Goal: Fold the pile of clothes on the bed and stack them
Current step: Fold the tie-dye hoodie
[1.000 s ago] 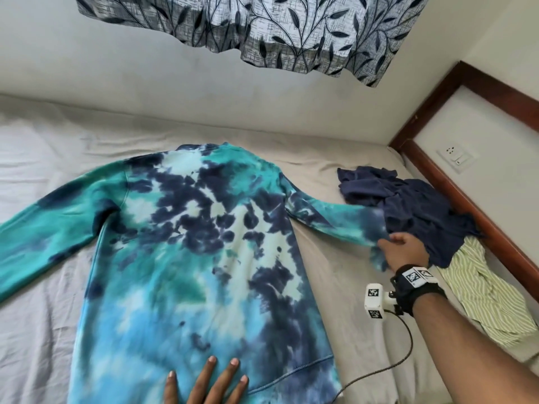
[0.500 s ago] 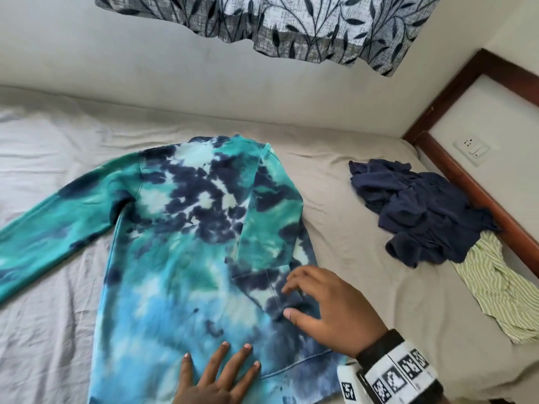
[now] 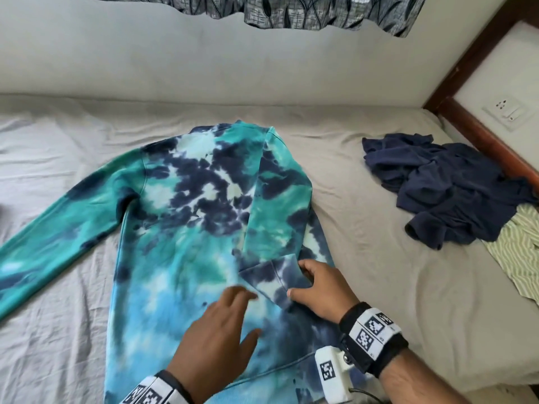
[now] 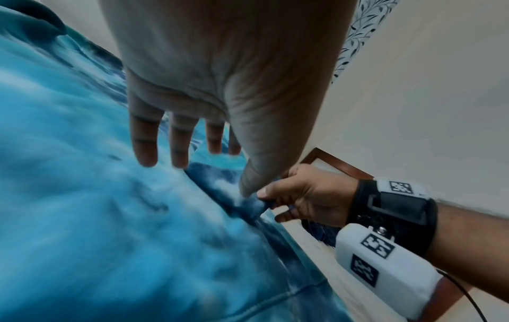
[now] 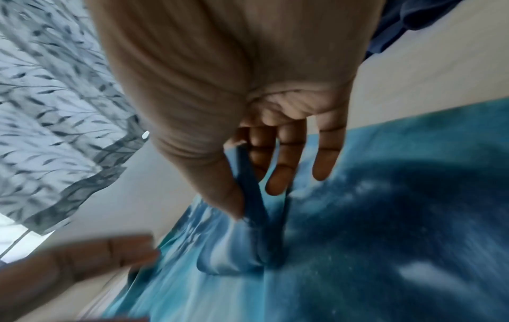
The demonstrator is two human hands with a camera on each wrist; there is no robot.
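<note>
Left hand [image 3: 217, 330] sits nearest us, fingers straight and loose over the lower middle of the sweatshirt [image 3: 186, 258], gripping nothing; whether the tips touch the cloth we cannot tell, the head view blurs there. Just beside it, our right hand [image 3: 318, 290] pinches the cuff [image 3: 274, 277] of the right sleeve between thumb and fingers. The right wrist view shows a dark fold of cloth caught against the thumb.

That sleeve is folded in and runs down the right side of the body. Sweatshirt lies flat on the bed [image 3: 379, 258], hem toward us, collar toward the wall. Left sleeve [image 3: 58, 228] is spread out to the side, not yet folded.

Step in hand, as we judge it: seat the right sleeve.
- lay the cuff down flat, inside the side seam, no overhang
- press the left palm on the body beside the cuff so the layer underneath doesn't drag
- smooth from the shoulder down to the cuff before letting go
- keep the fold edge parallel to the side seam, so the left sleeve can mirror it

Risk: thick fleece springs back, so the cuff may curl unless pressed.

Farther right, well apart: a navy garment [image 3: 449, 188] crumpled by the bed frame, a green striped one [image 3: 522, 252] partly under it. Both unfolded. No stack visible.
</note>
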